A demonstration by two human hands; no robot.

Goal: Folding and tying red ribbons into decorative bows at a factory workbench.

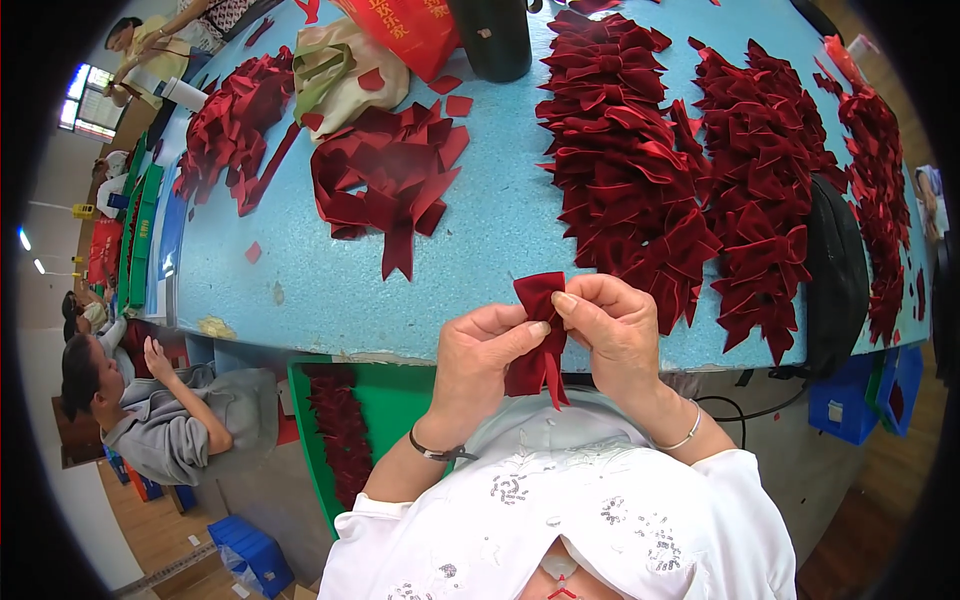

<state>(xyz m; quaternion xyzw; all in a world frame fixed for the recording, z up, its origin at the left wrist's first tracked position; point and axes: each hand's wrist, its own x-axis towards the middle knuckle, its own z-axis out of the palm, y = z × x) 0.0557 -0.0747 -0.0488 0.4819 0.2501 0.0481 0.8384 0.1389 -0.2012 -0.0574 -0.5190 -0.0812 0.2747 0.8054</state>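
Observation:
A dark red velvet bow (540, 290) with hanging tails is held between my two hands, just off the table's near edge. My left hand (490, 350) pinches it near the middle from the left, thumb on top. From the right, my right hand (612, 325) pinches its upper right part between thumb and forefinger. Beyond my hands, a loose heap of cut red ribbon pieces (385, 175) lies on the blue table (480, 225). A long stacked row of finished-looking bows (615, 150) stands to the right of it.
More bow rows (765, 200) and a black bag (838, 280) are at the right. Farther back stand a dark cup (490, 40), a red bag (405, 30) and a cloth bag (345, 75). A green crate (310, 420) holds bows at lower left. A person (165, 390) sits at far left.

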